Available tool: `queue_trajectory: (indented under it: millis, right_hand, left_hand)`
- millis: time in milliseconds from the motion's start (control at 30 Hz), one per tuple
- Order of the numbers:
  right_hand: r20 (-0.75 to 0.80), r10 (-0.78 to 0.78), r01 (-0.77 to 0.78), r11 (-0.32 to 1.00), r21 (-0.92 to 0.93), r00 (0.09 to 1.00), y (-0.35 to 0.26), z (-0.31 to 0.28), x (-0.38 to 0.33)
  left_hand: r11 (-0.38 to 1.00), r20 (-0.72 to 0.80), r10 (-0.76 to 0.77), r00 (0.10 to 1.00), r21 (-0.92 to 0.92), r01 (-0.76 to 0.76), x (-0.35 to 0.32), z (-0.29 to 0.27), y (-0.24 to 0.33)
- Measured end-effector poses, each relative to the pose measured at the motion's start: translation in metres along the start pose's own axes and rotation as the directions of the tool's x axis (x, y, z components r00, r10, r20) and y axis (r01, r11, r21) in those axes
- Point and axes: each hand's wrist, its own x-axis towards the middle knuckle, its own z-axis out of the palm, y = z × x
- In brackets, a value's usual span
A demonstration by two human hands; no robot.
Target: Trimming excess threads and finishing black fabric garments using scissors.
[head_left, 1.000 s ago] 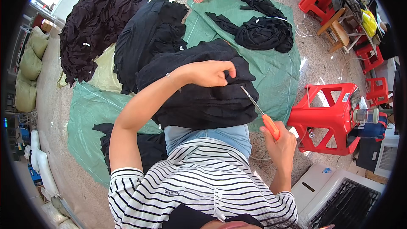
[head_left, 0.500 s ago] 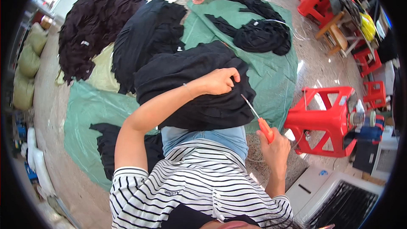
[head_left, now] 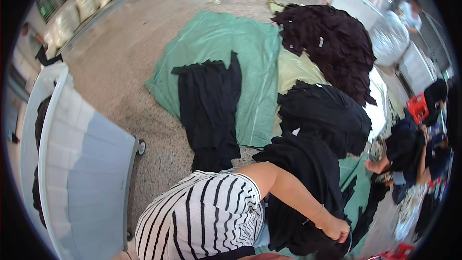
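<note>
Head view: black cloth [head_left: 209,101] lies partly on the green sheet [head_left: 211,29]. Right of it, the black fabric bundle [head_left: 308,163] lies beside the striped torso [head_left: 202,212]. Expect soft, limp, weighty handling; grasp gathered folds. Left forearm [head_left: 294,196] slants down-right across it; left hand [head_left: 335,229] curled, grip indeterminable. Right hand: out of view.

A white shirt [head_left: 199,216] with black stripes covers the torso, its short sleeve [head_left: 243,190] loose; pale blue trousers [head_left: 263,238] show beside it. A thin bracelet [head_left: 316,212] rings the left wrist [head_left: 321,215].
</note>
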Motion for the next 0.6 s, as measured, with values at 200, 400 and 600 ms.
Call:
queue_trajectory:
  millis: [200,400,600]
  right_hand:
    - [0.091,-0.187,0.183,0.982,0.051,0.978,0.512,-0.135,-0.082]
    - [0.08,-0.356,0.334,0.92,0.205,0.931,0.515,-0.076,-0.017]
    - [0.083,-0.419,0.373,0.869,0.325,0.904,0.39,-0.009,-0.064]
  left_hand:
    - [0.255,-0.796,0.124,0.592,-0.551,-0.794,-0.16,-0.161,0.12]
    - [0.534,-0.431,-0.043,0.901,-0.773,-0.344,-0.141,-0.147,0.034]
    - [0.635,-0.615,-0.079,0.785,-0.638,-0.435,-0.159,-0.164,0.103]
